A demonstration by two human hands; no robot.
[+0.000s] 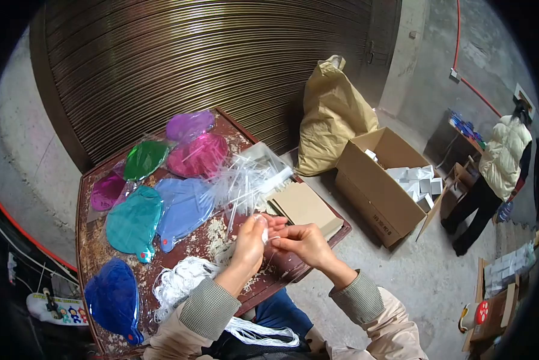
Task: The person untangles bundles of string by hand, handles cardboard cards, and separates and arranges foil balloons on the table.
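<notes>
White strand (pixel 274 238): between hands, above worktop (pixel 188 247), visible length roughly crosswise. Right hand (pixel 305 243): thumb and forefinger pinching strand. Left hand (pixel 249 241): gripping small white item (pixel 264 231), identity unclear. White string bundle (pixel 184 277): on worktop, left of both hands; left hand nearer. Count: string masses, two visible (worktop, lap); coloured flat packets (pixel 134 219), seven; clear sticks (pixel 240 179), too tangled to count.

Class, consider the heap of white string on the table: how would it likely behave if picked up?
The white string would probably be floppy, since its strands lie in loose, slumped curves. It may tangle, as many strands cross one another. It is likely light for its size, because the strands look thin and loosely piled.
</notes>
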